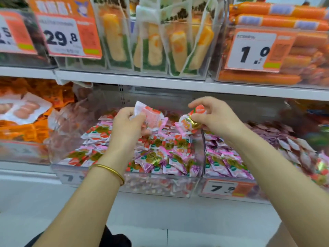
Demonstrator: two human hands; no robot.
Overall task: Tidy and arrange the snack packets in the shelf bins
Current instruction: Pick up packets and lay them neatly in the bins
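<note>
Fingers (124,112) of left hand (127,127) curling round pale pink snack packet (148,114); right hand (216,115) pinching strawberry-print packet (191,121). Both packets hovering just above heaped clear middle bin (156,187). Risk: light pinch slipping, packet dropping past divider (203,139) and mixing into purple-packet bin (207,177).

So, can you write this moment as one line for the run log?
left hand: holds pink packet | right hand: pinches second packet | both above middle bin | packets not yet placed
</note>
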